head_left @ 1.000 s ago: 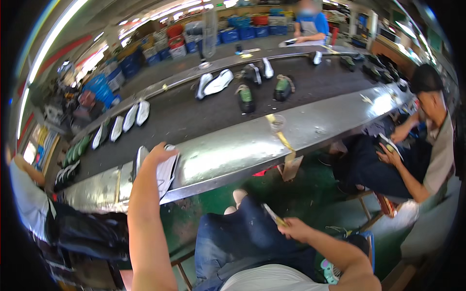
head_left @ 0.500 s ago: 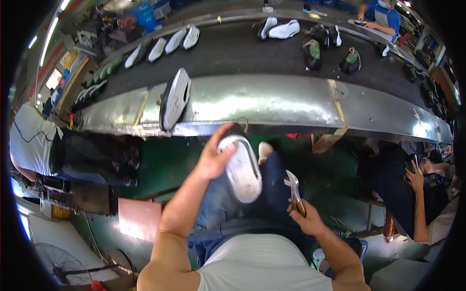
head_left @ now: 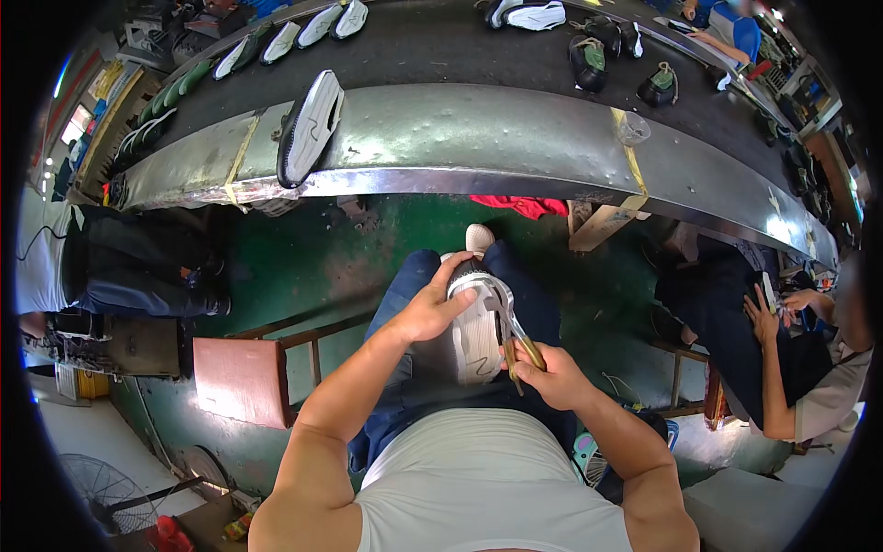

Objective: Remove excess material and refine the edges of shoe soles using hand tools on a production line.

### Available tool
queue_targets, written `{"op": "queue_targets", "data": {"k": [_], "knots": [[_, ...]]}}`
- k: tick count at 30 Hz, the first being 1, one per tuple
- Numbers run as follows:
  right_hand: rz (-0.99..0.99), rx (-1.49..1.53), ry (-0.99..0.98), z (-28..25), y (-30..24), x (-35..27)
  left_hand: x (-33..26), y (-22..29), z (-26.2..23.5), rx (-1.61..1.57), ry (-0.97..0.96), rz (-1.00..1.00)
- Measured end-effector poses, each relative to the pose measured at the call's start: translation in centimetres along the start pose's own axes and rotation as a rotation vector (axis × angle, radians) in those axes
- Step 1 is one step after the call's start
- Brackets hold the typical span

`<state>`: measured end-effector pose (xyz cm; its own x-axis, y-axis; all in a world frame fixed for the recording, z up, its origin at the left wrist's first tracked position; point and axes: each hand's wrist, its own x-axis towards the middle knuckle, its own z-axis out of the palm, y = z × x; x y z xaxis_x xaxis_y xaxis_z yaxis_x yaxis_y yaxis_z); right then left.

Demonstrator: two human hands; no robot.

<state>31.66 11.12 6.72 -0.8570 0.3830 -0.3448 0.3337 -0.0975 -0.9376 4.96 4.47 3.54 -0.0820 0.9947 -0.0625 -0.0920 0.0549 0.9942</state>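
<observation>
Above my lap, a dark shoe upper on a last, with its white underside (head_left: 471,345) facing up, is gripped by my left hand (head_left: 430,311). The fingers wrap round its dark far end and the thumb presses on the underside. My right hand (head_left: 554,375) is closed round the brass-coloured handles of a pair of metal pliers (head_left: 509,317). Their head lies at the shoe's right edge, close to the far end; whether the jaws bite the material I cannot make out. A similar shoe (head_left: 311,129) leans on the bench edge, up and to the left.
A metal ledge (head_left: 478,124) runs across in front, with a dark belt (head_left: 441,55) behind carrying several shoes. A pinkish stool (head_left: 241,382) stands at left. People sit nearby on both sides, the right one's hands (head_left: 762,315) working. Red cloth (head_left: 520,204) lies under the ledge.
The shoe has come down closer to my lap. My right hand has brought the pliers left and up against it. The view has tilted downward.
</observation>
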Motion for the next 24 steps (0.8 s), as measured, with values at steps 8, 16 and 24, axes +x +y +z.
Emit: {"op": "queue_targets", "data": {"k": [8, 16, 24], "knots": [[0.243, 0.128, -0.065, -1.6, -2.3, 1.6, 0.8, -0.8, 0.2, 0.102, 0.133, -0.012], [-0.242, -0.492, 0.258, -0.7, 1.9, 3.9, 1.0, -1.9, -1.1, -0.138, 0.116, -0.021], [0.126, -0.382, -0.122, -4.3, -2.4, 2.2, 1.9, -1.8, -0.8, -0.173, 0.212, -0.084]]}}
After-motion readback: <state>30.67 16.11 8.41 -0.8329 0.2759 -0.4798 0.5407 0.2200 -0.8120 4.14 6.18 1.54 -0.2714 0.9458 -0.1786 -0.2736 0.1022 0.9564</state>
